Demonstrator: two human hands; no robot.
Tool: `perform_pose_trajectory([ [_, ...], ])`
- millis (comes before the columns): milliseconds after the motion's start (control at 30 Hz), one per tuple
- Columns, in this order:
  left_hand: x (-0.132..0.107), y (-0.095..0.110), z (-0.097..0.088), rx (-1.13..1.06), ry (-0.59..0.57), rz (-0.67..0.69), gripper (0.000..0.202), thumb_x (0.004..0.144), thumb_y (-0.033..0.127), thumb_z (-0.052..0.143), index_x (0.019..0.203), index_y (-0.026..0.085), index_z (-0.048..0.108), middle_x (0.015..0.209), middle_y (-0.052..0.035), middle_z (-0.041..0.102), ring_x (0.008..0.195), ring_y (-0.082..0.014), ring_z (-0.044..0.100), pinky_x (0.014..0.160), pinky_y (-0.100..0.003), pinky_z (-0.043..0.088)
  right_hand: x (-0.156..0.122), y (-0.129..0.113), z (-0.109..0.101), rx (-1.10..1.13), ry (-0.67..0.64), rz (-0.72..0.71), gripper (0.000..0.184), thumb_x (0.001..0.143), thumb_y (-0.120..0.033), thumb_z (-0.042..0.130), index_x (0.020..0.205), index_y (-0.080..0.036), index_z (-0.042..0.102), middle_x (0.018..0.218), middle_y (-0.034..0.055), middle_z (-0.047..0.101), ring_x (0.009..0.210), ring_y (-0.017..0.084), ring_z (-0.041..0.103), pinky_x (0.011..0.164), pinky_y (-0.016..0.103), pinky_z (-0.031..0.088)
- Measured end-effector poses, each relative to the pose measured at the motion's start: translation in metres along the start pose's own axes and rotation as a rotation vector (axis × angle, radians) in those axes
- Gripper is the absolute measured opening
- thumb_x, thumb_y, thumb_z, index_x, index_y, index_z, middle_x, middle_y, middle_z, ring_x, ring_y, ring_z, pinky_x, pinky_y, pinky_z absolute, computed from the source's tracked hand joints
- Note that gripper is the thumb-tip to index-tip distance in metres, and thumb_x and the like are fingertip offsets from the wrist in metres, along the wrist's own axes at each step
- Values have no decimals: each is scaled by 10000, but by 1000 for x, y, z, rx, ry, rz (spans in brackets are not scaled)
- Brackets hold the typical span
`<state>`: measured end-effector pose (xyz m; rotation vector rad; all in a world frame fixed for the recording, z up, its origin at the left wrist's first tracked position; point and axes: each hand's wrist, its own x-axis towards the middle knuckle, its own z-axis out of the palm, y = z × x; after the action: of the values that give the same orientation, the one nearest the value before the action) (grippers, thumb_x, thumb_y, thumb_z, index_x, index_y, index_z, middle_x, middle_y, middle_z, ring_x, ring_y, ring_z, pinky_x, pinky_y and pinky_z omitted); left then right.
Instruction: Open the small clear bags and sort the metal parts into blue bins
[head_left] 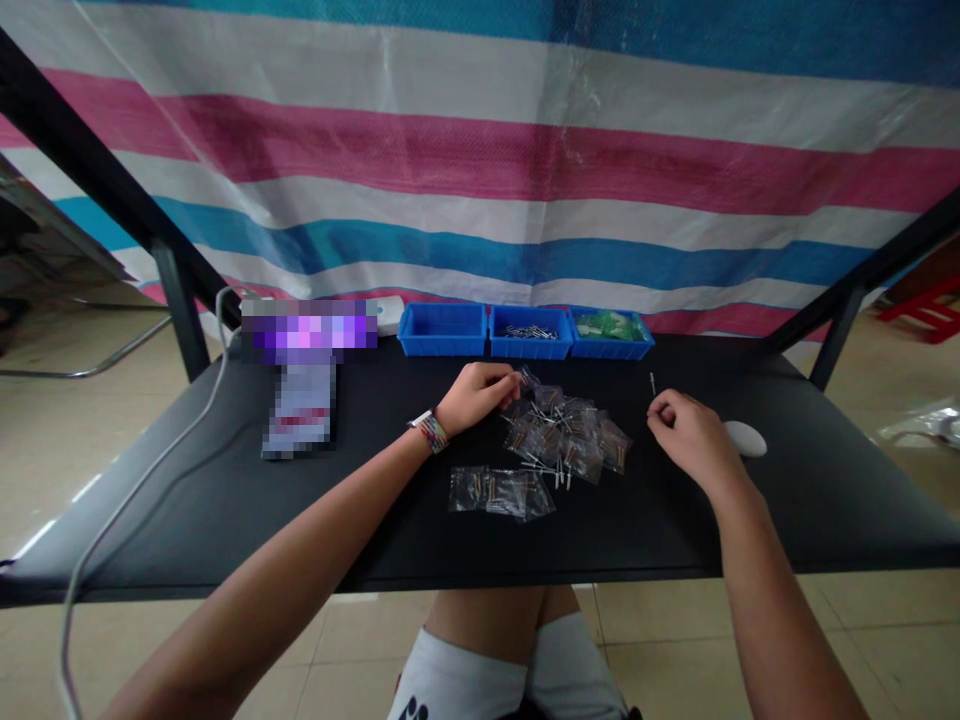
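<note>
My left hand [474, 394] rests on the black table [225, 500] with its fingers curled, pinching a small clear plastic bag [529, 378] at the top of a heap of such bags [571, 437]. The bags hold small metal parts. My right hand [688, 430] lies to the right of the heap, fingers closed in a pinch on a thin metal pin [652, 384] that sticks up. Two more clear bags [501, 492] lie flat nearer the table's front edge. A woven band is on my left wrist.
Three blue bins stand at the back: an empty-looking one [442, 329], one with metal pins [530, 332], one with green parts [611, 334]. A white oval object [745, 438] lies right of my right hand. A grey cable [135, 500] crosses the left side, by a blurred package [300, 410].
</note>
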<state>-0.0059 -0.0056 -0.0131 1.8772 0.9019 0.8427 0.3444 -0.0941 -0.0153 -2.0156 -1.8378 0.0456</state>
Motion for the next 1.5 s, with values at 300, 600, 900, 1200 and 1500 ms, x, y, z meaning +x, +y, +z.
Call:
perform_pose_trajectory([
  [300, 2, 4, -3, 17, -2, -1, 427, 981, 488, 555, 742, 159, 684, 651, -18, 654, 601, -135, 622, 594, -219, 478, -20, -11, -2, 194, 116, -50, 124, 899, -267, 587, 881, -209, 695, 824, 48, 651, 648, 181, 608, 662, 322, 471],
  [600, 4, 1, -4, 31, -3, -6, 426, 969, 499, 569, 740, 163, 696, 654, -31, 674, 611, -150, 639, 599, -226, 493, 5, -14, -1, 75, 64, -75, 197, 906, -245, 652, 1076, -237, 751, 1050, 63, 655, 694, 165, 622, 695, 325, 495],
  [900, 2, 4, -2, 21, 7, -13, 410, 964, 476, 564, 728, 164, 686, 647, -23, 669, 592, -142, 627, 589, -228, 485, 28, -29, 5, 265, 0, -142, 65, 845, -235, 659, 791, -210, 634, 833, 19, 599, 713, 165, 589, 683, 298, 438],
  [1200, 1, 7, -3, -83, -47, 4, 278, 901, 424, 657, 867, 153, 705, 780, -32, 694, 627, -136, 631, 592, -236, 517, 37, -107, 19, 1043, -234, -147, 129, 783, -299, 691, 798, -208, 600, 780, -34, 570, 513, 80, 473, 472, 236, 365],
  [1500, 2, 9, 0, -178, 34, 26, 332, 872, 443, 782, 976, 151, 663, 884, -30, 670, 637, -107, 630, 591, -223, 530, 52, -150, 51, 1152, -382, -227, 133, 785, -270, 688, 846, -223, 579, 791, -39, 605, 498, 94, 565, 434, 225, 419],
])
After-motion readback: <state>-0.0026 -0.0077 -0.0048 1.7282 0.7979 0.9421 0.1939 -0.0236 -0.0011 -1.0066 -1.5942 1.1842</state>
